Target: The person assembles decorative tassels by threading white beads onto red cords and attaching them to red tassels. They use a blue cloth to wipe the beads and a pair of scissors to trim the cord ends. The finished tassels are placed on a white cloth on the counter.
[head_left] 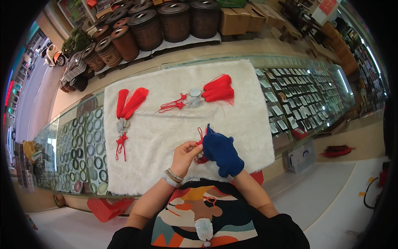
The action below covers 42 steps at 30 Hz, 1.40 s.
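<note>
My left hand (185, 157) is closed, thumb and fingers pinching a red-corded pendant (200, 135) above the white plush cloth (157, 151). A red loop sticks up from the pinch, and more red shows just below. Most of this pendant is hidden by my hands. A dark blue cloth (224, 151) wraps my right hand (232, 164), whose rounded shape is pressed against the pendant; its fingers are covered. Farther off on the plush lie two tasselled pendants with pale carved stones and red knots: one upright on the left (123, 124), one sideways at the back (195, 98).
Under the plush is a glass display counter, with green and pale bangles (81, 145) on the left and rows of small pieces (296, 97) on the right. Lidded brown jars (176, 23) and cardboard boxes (234, 21) stand beyond. A clear plastic box (299, 159) sits at right.
</note>
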{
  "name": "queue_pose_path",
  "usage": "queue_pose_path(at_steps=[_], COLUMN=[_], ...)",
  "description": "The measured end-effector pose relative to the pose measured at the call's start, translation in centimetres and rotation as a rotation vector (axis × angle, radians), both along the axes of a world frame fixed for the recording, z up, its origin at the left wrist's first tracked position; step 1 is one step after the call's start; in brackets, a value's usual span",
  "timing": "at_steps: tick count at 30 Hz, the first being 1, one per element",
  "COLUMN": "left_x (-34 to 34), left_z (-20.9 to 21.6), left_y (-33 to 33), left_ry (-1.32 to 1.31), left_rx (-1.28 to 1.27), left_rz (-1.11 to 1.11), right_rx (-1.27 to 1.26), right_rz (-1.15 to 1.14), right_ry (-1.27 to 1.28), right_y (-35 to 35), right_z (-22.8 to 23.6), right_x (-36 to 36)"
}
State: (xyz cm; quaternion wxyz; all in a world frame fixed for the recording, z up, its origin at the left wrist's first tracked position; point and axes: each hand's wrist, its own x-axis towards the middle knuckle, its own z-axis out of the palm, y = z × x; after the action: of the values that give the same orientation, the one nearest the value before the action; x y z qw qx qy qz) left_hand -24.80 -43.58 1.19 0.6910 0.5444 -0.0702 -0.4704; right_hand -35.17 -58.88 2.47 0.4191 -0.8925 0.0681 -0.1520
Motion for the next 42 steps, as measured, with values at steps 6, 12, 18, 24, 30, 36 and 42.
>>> queue_pose_path(at_steps=[6, 12, 18, 24, 30, 36, 42], left_x=[0.4, 0.8, 0.6, 0.5, 0.2, 1.5, 0.5], left_z=[-0.1, -0.2, 0.1, -0.1, -0.5, -0.8, -0.4], left_y=[0.2, 0.2, -0.1, 0.1, 0.7, 0.8, 0.2], left_ry=[-0.200, 0.099, 0.099, 0.216, 0.178, 0.334, 0.293], left_rx=[0.011, -0.001, 0.057, -0.007, 0.010, -0.050, -0.002], left_rz=[0.007, -0.003, 0.034, 0.048, 0.096, 0.065, 0.081], right_rx=[0.111, 0.198, 0.051, 0.297, 0.003, -0.258, 0.245], right_rz=[-0.048, -0.170, -0.173, -0.100, 0.040, -0.121, -0.129], right_ry=[0.135, 0.176, 0.121, -0.081, 0.028, 0.047, 0.057], right_y=[0.3, 0.6, 0.7, 1.8, 0.7, 0.3, 0.9], right_z=[-0.2, -1.4, -1.2, -0.5, 0.0, -0.9, -1.8], right_x=[0.0, 0.0, 0.2, 0.6, 0.2, -0.6, -0.5])
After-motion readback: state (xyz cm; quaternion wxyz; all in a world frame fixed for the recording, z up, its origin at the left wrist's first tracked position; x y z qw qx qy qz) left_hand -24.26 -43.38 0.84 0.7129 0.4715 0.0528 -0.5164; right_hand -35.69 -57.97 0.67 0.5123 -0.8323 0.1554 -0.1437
